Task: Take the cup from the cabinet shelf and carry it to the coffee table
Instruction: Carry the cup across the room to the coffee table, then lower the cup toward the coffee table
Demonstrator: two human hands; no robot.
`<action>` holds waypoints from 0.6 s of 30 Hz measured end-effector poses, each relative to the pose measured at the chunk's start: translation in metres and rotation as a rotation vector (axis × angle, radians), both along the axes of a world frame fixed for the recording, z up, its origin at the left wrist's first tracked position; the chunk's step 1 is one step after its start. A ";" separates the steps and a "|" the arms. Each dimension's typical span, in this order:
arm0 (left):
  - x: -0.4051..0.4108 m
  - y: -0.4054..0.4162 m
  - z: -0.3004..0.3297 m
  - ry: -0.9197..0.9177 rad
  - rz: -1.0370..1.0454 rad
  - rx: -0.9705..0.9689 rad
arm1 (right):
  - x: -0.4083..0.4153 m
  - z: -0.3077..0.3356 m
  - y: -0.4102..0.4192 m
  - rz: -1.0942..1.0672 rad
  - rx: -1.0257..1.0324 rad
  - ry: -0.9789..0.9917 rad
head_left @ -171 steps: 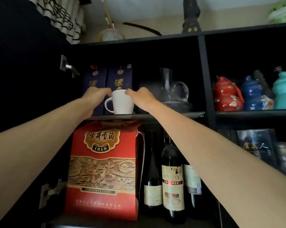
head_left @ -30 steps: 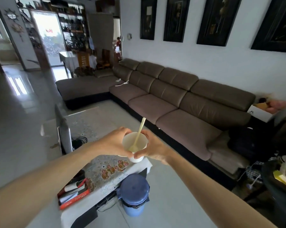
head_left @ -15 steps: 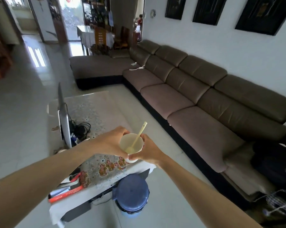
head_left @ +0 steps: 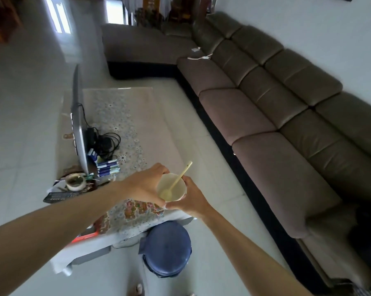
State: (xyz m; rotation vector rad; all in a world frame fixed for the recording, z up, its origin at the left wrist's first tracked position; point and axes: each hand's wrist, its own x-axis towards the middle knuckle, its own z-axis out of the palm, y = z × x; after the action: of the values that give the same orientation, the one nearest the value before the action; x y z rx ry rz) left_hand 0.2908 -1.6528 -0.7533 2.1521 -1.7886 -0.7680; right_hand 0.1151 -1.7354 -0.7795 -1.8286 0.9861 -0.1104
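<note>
A white cup point(head_left: 176, 192) with a pale spoon point(head_left: 177, 182) standing in it is held in front of me, over the near right corner of the coffee table point(head_left: 124, 120). My left hand point(head_left: 145, 185) wraps the cup's left side and my right hand point(head_left: 191, 199) cups its right side and base. The table carries a patterned beige cloth. The cup's handle is hidden by my fingers.
A flat screen point(head_left: 78, 122) stands along the table's left edge with black cables point(head_left: 104, 138), small boxes point(head_left: 106, 167), a bowl point(head_left: 75, 182) and a remote point(head_left: 58, 196). A blue bin point(head_left: 167, 247) stands on the floor below the table corner. A long brown sofa point(head_left: 265, 116) runs on the right.
I have gone from the cabinet shelf to the living room with the cup in both hands. In the last second the view has tilted down and the table has come closer under the cup.
</note>
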 end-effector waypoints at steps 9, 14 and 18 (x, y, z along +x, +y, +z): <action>0.027 -0.036 -0.066 -0.020 0.117 0.042 | 0.040 -0.074 -0.058 0.114 0.083 0.000; 0.037 -0.052 -0.111 -0.063 0.176 0.077 | 0.059 -0.119 -0.079 0.163 0.108 0.013; 0.045 -0.062 -0.152 -0.047 0.220 0.097 | 0.071 -0.155 -0.094 0.206 0.103 0.024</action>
State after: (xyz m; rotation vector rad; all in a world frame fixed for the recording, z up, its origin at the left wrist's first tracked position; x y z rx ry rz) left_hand 0.3363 -1.7147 -0.9055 2.3971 -1.5290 -0.7696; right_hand 0.1862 -1.8292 -0.9343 -1.8285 0.7995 0.0873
